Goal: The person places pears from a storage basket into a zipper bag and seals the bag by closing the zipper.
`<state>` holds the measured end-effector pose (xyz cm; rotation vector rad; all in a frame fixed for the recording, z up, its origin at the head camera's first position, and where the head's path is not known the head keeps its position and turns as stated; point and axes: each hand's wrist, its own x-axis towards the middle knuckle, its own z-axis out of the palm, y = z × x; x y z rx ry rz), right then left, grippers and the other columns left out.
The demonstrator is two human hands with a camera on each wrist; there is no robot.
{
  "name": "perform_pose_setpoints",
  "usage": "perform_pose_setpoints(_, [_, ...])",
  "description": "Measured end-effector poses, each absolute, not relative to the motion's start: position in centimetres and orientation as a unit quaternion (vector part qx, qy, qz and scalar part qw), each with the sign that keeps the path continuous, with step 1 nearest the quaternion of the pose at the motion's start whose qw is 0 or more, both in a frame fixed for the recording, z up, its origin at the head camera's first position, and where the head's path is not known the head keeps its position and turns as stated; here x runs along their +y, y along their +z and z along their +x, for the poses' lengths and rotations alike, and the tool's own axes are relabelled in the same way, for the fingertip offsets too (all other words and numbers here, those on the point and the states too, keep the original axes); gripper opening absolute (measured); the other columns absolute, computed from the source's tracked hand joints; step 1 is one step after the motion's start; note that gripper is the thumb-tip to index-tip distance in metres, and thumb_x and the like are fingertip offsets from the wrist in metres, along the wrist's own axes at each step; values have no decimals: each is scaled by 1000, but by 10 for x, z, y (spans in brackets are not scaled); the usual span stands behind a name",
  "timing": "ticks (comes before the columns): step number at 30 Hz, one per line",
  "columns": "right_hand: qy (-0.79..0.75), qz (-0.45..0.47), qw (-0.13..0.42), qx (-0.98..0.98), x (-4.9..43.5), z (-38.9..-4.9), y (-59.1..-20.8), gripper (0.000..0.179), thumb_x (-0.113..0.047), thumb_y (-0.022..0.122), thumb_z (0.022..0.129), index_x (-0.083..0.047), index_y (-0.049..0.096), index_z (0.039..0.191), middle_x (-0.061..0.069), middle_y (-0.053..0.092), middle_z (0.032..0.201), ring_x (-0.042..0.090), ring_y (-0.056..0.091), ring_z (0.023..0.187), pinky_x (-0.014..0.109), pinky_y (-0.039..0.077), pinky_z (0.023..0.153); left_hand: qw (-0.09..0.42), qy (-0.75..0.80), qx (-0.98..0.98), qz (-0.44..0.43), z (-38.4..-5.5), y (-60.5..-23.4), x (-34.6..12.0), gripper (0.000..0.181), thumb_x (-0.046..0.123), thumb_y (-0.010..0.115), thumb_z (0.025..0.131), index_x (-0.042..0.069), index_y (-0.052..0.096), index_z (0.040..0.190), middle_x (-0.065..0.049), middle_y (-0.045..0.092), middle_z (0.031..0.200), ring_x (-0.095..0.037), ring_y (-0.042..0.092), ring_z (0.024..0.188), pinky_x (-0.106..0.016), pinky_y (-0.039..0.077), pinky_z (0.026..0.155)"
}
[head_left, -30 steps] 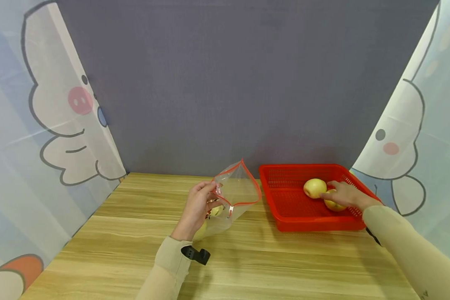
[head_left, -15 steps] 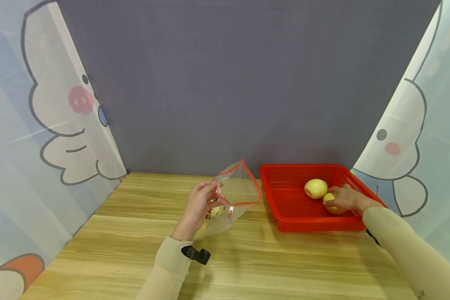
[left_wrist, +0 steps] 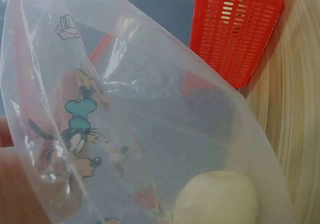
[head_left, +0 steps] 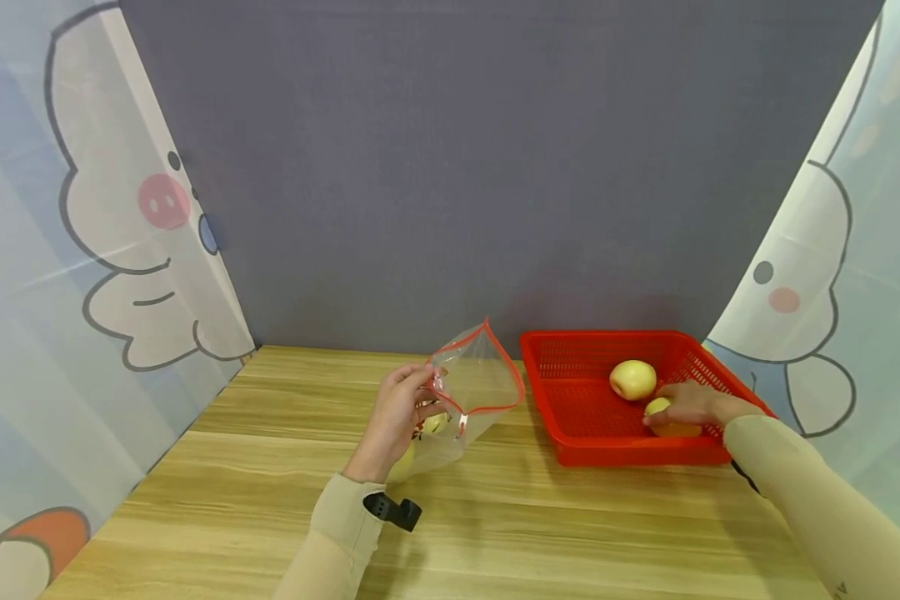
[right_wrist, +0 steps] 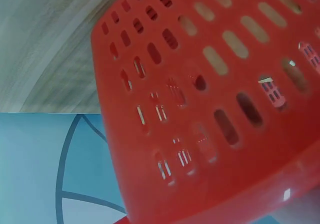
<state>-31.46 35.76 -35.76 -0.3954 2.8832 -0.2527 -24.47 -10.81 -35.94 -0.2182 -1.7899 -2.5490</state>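
Observation:
My left hand [head_left: 396, 407] holds a clear zip bag [head_left: 487, 375] by its red-edged mouth, which gapes toward the right. Through the plastic, the left wrist view shows a pale yellow apple [left_wrist: 220, 199] at the bottom and printed cartoon figures on the side. Inside the red basket [head_left: 607, 454], my right hand [head_left: 692, 402] grips a yellow apple [head_left: 655, 407] from above, fingers curled over it. Another yellow apple [head_left: 633, 380] lies in the basket, just left of and behind that hand. In the right wrist view the basket wall hides the hand and fruit.
The basket stands at the right rear of a wooden table [head_left: 232, 500], near the dark grey back panel [head_left: 450, 167]. Curtains with cartoon prints [head_left: 127, 250] hang at both sides. The basket's slotted wall rises around my right hand.
My right hand has closed around the nearer apple, and that apple has shifted slightly under the fingers. The left hand and the bag have stayed in place.

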Motion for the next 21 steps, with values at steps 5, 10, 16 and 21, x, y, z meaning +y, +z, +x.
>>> perform_pose_setpoints(5, [-112, -136, 148, 973, 354, -314, -360, 74, -44, 73, 88, 13, 55, 130, 31, 60, 123, 48, 54, 113, 69, 41, 100, 11, -817, -572, -73, -244, -359, -108, 26, 13, 51, 107, -12, 59, 113, -7, 61, 85, -17, 62, 71, -31, 62, 68])
perform_pose_setpoints(10, [-140, -120, 171, 968, 353, -313, -362, 75, -43, 75, 88, 13, 51, 132, 29, 59, 123, 48, 52, 113, 71, 39, 101, 10, -816, -573, -76, -244, -360, -108, 28, 15, 54, 106, -12, 59, 112, -7, 61, 85, -17, 62, 71, -32, 62, 68])
perform_pose_setpoints(16, [-151, -120, 151, 970, 354, -314, -366, 62, -37, 73, 87, 8, 58, 127, 25, 62, 118, 44, 56, 110, 67, 43, 98, 13, -817, -573, -73, -244, -360, -108, 28, 15, 54, 106, -12, 59, 112, -7, 61, 84, -17, 62, 70, -31, 62, 67])
perform_pose_setpoints(21, [-138, -125, 92, 978, 351, -316, -365, 63, -39, 65, 91, 11, 59, 129, 30, 63, 121, 45, 59, 110, 64, 45, 98, 11, -816, -573, -72, -245, -359, -110, 28, 13, 52, 106, -13, 59, 113, -7, 61, 84, -17, 62, 70, -32, 62, 68])
